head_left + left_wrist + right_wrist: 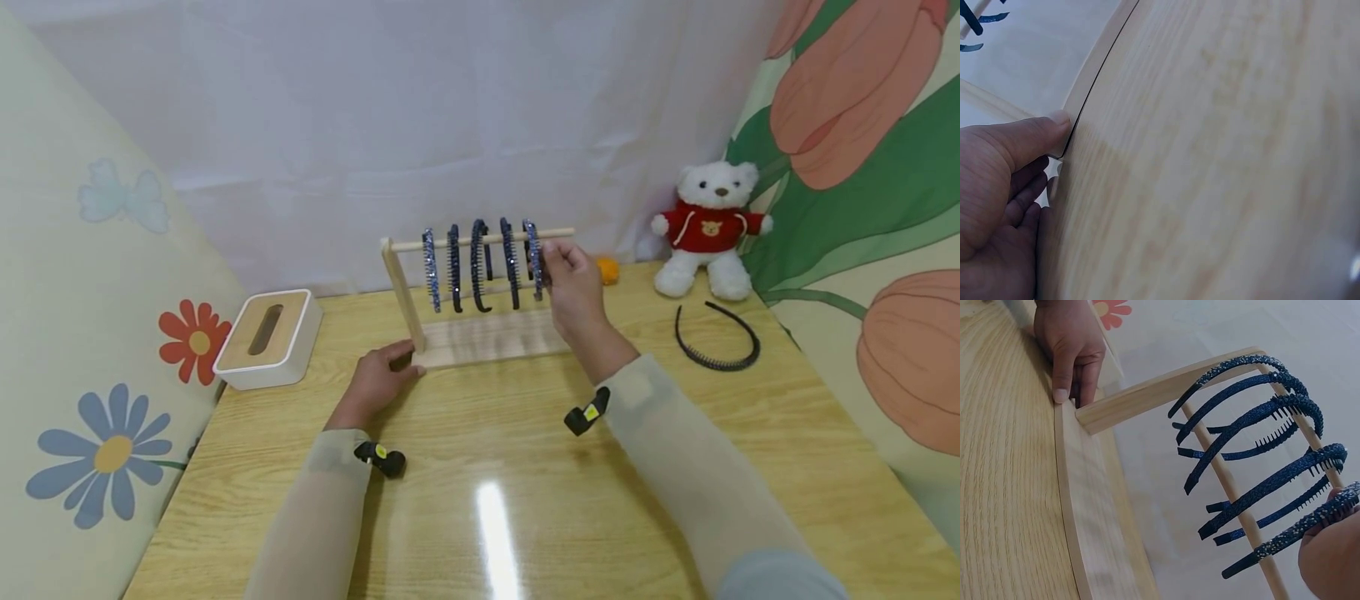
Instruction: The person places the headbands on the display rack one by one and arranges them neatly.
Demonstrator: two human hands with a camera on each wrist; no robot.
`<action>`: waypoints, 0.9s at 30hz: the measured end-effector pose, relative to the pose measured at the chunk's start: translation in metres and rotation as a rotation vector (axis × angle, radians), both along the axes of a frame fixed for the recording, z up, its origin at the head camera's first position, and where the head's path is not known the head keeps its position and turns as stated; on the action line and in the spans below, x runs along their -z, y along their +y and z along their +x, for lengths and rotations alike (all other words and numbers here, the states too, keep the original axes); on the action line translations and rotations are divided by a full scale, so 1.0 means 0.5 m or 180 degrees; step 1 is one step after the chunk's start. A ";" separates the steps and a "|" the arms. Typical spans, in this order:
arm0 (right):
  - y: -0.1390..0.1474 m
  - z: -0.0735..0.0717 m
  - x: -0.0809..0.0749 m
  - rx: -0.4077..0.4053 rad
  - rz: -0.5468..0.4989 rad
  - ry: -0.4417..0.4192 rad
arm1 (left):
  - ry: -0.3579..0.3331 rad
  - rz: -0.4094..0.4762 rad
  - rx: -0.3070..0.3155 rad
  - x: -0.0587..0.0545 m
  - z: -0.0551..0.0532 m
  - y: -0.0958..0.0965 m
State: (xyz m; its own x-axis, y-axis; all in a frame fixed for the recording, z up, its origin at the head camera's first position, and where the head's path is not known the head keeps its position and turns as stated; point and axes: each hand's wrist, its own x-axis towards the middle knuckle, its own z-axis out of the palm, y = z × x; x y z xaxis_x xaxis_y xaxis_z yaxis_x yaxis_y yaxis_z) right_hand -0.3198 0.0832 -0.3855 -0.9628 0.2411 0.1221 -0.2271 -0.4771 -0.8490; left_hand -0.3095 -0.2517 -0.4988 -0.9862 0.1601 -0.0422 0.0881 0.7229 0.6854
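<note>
A wooden headband rack [408, 296] stands on the table, several dark glittery headbands hanging over its top bar. At the base's left front corner, the left hand [375, 379] holds the rack; its thumb [1050, 131] lies on the front edge in the left wrist view, the other fingers round the end. My right hand [576, 287] pinches the rightmost headband [533, 254], a silver-speckled one, near the bar's right end. In the right wrist view this headband [1291, 531] crosses the lower bar, and the hand [1332, 559] is partly cut off by the frame.
One dark toothed headband [720, 364] lies on the table at the right. Behind it sits a white teddy bear [711, 229] in a red top. An orange object [608, 270] is by the back curtain. A white tissue box [296, 342] with a wooden lid stands left.
</note>
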 end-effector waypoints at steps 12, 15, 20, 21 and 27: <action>0.055 0.014 0.044 0.0233 0.0948 0.0015 | 0.0048 -0.0037 0.0010 0.001 0.002 0.000; 0.092 0.032 0.069 0.0320 0.1437 0.0109 | 0.0067 -0.0051 0.0006 0.001 0.002 0.000; 0.164 0.068 0.113 0.0334 0.2149 0.0035 | 0.0109 -0.0067 0.0011 0.002 0.000 -0.001; 0.177 0.074 0.121 0.0325 0.2279 -0.0012 | 0.0126 -0.0073 0.0007 0.002 0.001 -0.001; 0.273 0.109 0.160 0.0193 0.3336 -0.0188 | 0.0142 -0.0075 0.0028 0.004 -0.001 -0.001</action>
State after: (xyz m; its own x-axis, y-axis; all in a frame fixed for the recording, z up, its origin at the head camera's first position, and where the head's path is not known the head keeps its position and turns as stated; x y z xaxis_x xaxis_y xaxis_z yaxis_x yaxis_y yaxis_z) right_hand -0.2654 0.2199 -0.4653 -0.9638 0.0899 0.2509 -0.1710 0.5136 -0.8408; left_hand -0.3099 -0.2524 -0.5006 -0.9857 0.1682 -0.0021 0.1245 0.7379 0.6633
